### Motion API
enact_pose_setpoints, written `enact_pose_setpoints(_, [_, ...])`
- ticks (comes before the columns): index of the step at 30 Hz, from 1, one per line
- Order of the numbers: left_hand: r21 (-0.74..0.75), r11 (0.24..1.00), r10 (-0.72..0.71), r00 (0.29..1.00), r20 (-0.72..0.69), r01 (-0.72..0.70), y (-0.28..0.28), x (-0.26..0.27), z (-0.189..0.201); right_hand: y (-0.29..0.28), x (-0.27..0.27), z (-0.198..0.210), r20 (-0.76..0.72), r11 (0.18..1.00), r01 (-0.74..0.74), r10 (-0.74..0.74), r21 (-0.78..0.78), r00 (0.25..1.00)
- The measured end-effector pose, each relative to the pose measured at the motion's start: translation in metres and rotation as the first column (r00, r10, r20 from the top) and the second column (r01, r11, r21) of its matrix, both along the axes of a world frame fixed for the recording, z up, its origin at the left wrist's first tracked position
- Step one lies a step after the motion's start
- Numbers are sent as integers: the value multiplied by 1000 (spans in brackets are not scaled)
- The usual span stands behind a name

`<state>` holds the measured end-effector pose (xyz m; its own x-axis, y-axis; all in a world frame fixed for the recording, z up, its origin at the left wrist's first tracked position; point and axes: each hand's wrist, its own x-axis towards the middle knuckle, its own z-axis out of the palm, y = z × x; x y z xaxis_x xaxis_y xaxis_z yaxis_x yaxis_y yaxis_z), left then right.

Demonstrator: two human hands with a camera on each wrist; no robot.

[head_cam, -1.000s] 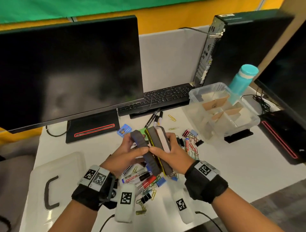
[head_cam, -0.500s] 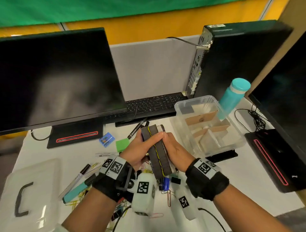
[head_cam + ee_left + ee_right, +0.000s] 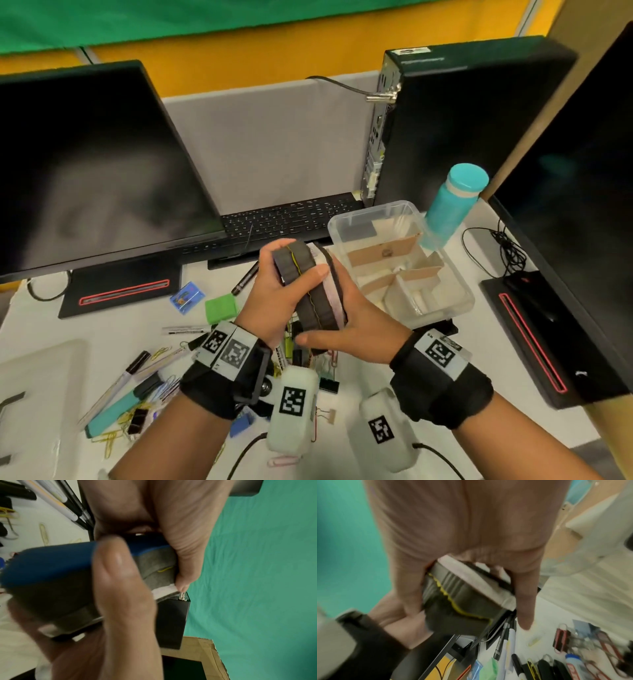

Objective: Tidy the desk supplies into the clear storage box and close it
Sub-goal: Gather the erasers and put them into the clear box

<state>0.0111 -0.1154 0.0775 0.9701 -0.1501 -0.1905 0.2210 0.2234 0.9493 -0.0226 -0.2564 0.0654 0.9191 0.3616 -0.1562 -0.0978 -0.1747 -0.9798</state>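
A stack of felt erasers [image 3: 310, 287], grey with a yellow seam and one white edge, is held upright above the desk between both hands. My left hand [image 3: 291, 270] grips its upper end, thumb across the front. My right hand [image 3: 325, 318] cups the lower end from the right. The left wrist view shows a blue-backed eraser [image 3: 51, 563] under my thumb. The right wrist view shows the same stack [image 3: 458, 599] in my fingers. The clear storage box [image 3: 455, 301] stands open just right of the hands, with cardboard dividers inside. Its lid [image 3: 41, 394] lies at the far left.
Pens [image 3: 113, 394], paper clips, binder clips [image 3: 329, 385], a green notepad [image 3: 221, 308] and a small blue box [image 3: 186, 297] are scattered on the white desk under and left of the hands. A keyboard [image 3: 291, 219], monitor, PC tower and teal bottle [image 3: 448, 205] stand behind.
The separate erasers have been pressed together into one stack. Both hands now grip it more tightly, and it has moved slightly up and toward the box.
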Motion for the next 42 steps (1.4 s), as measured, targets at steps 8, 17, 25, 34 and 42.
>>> enact_pose_setpoints(8, [174, 984, 13, 998, 69, -25, -5, 10, 8, -2, 3, -2, 223, 930, 178, -109, -320, 969])
enact_pose_setpoints(17, [382, 919, 15, 975, 224, -102, -18, 30, 34, -22, 26, 23, 354, 781, 208, 18, -588, 935])
enact_pose_setpoints(25, [250, 950, 149, 974, 169, -189, -46, 73, 23, -69, 66, 58, 425, 654, 246, 128, -716, 896])
enact_pose_setpoints(34, [712, 698, -236, 962, 136, 71, -75, 109, -23, -101, 120, 52, 215, 304, 174, 105, -936, 971])
enact_pose_setpoints(42, [695, 714, -376, 885, 275, 87, -63, 107, -22, -106, 130, 39, 220, 238, 201, 56, -950, 974])
